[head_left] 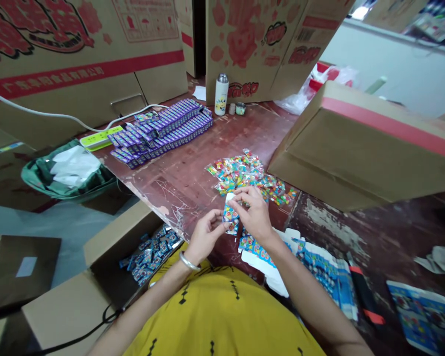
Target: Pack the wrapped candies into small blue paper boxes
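Note:
A small blue printed candy box (pixel 230 215) stands upright between my hands, its white flap raised at the top. My left hand (pixel 204 236) grips its lower left side between thumb and fingers. The bent fingers of my right hand (pixel 255 213) close on its upper part by the flap; whether a candy packet is in them I cannot make out. Just beyond lies a pile of clear candy packets (pixel 241 170) with colourful sweets. Flat, unfolded blue cartons (pixel 319 269) lie under and beside my right forearm.
An open carton (pixel 111 282) at lower left holds many small blue boxes (pixel 152 254). Rows of purple boxes (pixel 170 131) stand at the back left near a power strip (pixel 102 138). A bottle (pixel 221 95) stands behind. A large carton (pixel 371 148) and a box cutter (pixel 366 294) are on the right.

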`<state>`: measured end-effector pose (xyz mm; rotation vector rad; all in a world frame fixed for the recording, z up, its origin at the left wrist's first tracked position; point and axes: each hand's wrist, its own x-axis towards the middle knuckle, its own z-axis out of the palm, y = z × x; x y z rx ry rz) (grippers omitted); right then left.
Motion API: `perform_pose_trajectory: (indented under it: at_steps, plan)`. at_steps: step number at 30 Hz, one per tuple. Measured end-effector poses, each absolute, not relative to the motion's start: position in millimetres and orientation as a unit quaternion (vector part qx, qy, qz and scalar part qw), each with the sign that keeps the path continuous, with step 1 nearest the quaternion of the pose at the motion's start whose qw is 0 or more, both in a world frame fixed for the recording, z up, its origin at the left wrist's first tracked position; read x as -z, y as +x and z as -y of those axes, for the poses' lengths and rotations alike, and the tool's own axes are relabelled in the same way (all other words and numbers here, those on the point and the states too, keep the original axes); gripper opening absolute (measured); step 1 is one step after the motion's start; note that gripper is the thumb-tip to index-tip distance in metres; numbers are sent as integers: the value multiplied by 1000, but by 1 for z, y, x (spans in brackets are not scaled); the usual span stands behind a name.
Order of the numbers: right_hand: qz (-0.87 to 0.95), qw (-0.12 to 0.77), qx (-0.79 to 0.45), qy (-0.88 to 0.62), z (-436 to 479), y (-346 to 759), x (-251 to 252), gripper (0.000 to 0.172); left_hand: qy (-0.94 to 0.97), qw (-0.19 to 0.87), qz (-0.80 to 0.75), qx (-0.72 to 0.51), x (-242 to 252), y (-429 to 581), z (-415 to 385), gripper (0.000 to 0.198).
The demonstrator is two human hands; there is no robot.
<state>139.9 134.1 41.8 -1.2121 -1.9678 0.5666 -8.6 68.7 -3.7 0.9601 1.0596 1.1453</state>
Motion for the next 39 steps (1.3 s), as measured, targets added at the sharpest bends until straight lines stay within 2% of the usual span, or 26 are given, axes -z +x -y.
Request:
perform_pose_trajectory:
  at_steps: [3, 5, 8, 12, 16, 19, 22, 25, 32, 39]
  plan:
    - [752, 357, -263, -487, -133, 146, -40, 25, 400, 598, -459, -521, 3, -5, -69, 34]
    - [740, 350, -310, -483, -130, 151, -40, 30, 391, 590, -459, -537, 0, -3, -68, 47]
    - [691, 372, -415, -460, -123, 156, -37, 19, 398, 581, -445, -554, -7, 1, -67, 64]
    - [626, 410, -492, -445, -113, 155, -28, 34, 412, 583, -411, -568, -13, 2, -69, 55]
    - [614, 444, -471, -452, -112, 150, -18, 13, 428, 605, -410, -531, -10, 0, -73, 40]
    - [605, 476, -460, -443, -115, 147, -17, 13, 438, 593, -419, -530, -10, -1, -74, 35]
    - [569, 502, -483, -438, -117, 143, -19, 13, 416, 573, -427, -561, -11, 0, -74, 42]
    - [577, 474, -502, -437, -119, 140, -23, 17, 386, 573, -440, -573, -10, 0, -73, 50]
    - [582, 410, -538, -452, -132, 145, -29, 20, 448, 520, -492, -535, -13, -5, -68, 45]
    - [613, 380, -515, -464, -142, 149, -29, 24, 472, 545, -466, -513, -16, -12, -67, 52]
